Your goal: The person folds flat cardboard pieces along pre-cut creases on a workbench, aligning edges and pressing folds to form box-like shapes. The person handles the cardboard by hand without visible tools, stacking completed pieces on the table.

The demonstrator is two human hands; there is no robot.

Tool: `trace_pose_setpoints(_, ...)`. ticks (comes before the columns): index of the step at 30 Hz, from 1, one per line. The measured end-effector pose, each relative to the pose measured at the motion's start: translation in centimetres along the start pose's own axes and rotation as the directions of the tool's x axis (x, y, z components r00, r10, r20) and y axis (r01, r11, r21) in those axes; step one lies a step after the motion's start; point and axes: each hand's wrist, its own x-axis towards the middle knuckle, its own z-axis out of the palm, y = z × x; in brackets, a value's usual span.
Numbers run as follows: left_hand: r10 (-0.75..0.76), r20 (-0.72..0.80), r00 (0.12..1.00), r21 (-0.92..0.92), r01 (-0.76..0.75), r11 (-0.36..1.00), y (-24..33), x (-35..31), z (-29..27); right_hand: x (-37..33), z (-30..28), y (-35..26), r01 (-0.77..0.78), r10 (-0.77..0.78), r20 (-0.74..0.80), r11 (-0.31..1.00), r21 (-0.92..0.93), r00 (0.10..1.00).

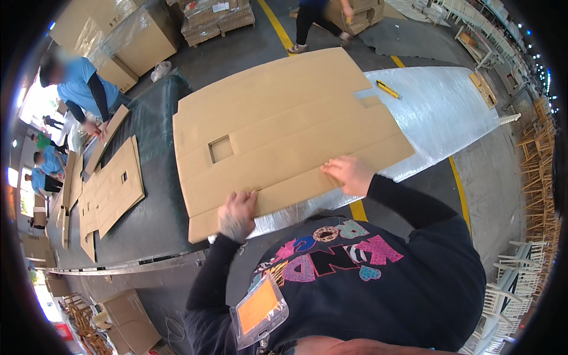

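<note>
Brown creased cardboard sheet [290,127], flat; rectangular cutout [221,149] beyond left hand [238,214]; near flap [287,192] under right hand [349,175], angle unclear.

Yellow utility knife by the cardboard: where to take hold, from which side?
Mid-body, probably, straight from above: pinch across the two long sides of the yellow utility knife. It's slim and lies flat on the film-wrapped surface, apart from the cardboard sheet, with nothing on top. Which end carries the blade isn't clear, so I'd avoid both.
</note>
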Motion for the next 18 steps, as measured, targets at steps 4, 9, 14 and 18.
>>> trace_pose_setpoints(4, 0.136, 0.337, 0.932, -0.454, 0.034, 0.890, -6.8, 4.9, -1.5, 5.4, -3.7, 3.4, -0.293, 0.037, 0.495, 0.843, 0.451, 0.868)
trace_pose_setpoints(9, 0.138, 0.476, 0.869, -0.405, 0.077, 0.911, -6.2, 6.6, -2.9, 6.7, -5.3, 2.7, -0.286, 0.059, 0.539, 0.893, 0.348, 0.841)
trace_pose_setpoints(14, 0.115, 0.204, 0.972, -0.178, -0.078, 0.981, -2.4, 3.3, -2.0, 3.6, -4.0, 0.4, -0.197, 0.124, 0.241, 0.931, 0.308, 0.963)
trace_pose_setpoints(18, 0.075, -0.059, 0.995, -0.016, -0.076, 0.997, 4.0, 2.7, -0.7, 1.4, -2.6, 0.1, -0.055, 0.038, 0.163, 0.993, 0.102, 0.986)
